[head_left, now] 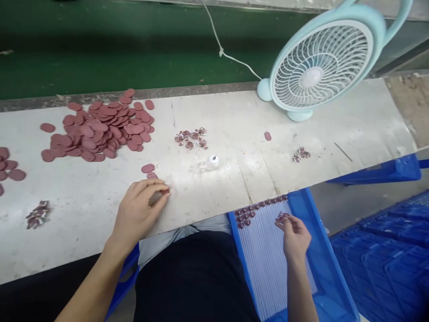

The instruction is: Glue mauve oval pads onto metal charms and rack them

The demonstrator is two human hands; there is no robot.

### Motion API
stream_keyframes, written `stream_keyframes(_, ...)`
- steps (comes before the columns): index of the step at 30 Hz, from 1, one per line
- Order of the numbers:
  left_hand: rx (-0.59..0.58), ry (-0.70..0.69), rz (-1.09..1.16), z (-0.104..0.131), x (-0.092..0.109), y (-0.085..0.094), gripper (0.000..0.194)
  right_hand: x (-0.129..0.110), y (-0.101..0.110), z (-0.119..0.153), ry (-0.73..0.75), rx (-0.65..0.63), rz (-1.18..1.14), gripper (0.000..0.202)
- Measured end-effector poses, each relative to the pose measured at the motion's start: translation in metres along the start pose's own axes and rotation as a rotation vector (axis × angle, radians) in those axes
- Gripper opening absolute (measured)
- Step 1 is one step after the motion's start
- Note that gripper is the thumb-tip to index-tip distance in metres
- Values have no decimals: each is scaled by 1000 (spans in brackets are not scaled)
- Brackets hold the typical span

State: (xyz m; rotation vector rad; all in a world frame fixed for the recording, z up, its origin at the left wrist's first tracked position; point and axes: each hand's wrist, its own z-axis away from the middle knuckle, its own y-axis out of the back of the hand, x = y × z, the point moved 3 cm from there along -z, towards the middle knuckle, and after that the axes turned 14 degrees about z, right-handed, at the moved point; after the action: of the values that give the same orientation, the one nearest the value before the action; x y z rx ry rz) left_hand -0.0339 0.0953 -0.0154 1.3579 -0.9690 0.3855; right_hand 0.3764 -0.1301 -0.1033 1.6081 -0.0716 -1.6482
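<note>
My left hand (140,208) rests on the white work surface, thumb and fingers pinched on a reddish oval disc (165,192) that is mostly hidden. Just beyond its fingers lie two loose oval discs (148,168). Over the blue tray (298,201), my right hand (296,235) is closed on a small reddish piece with shiny bits (282,216). Rows of similar small pieces (244,216) stand along the far end of the tray's white ribbed liner (268,264). A small white round object (212,162) sits between the two hands, farther back.
A large heap of reddish oval discs (100,129) covers the back left. Small shiny clusters lie at centre (191,138), right (301,154) and far left (38,215). A light-blue fan (311,77) stands at the back right, its white cord (234,58) trailing. Blue crates (385,255) fill the lower right.
</note>
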Motion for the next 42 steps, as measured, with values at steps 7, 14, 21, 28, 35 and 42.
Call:
stream_keyframes(7,2,300,448,4,13,3,10,78,-23,28,27,-273,324,20)
stream_keyframes(14,122,298,786,6,27,2,12,88,-38,35,133,-302,431,24)
stream_keyframes(21,196,276,770,9,28,0,12,81,-45,36,118,-347,660,29)
stream_keyframes(28,227,313,804,13,21,-1,15,69,-50,35,58,-367,761,28)
stream_keyframes(35,190,432,1086,30,2,-4,14,23,-35,36,-7,-233,612,27)
stream_keyframes(42,33,671,1554,45,19,-24,23,-98,-62,55,-8,-291,21,38)
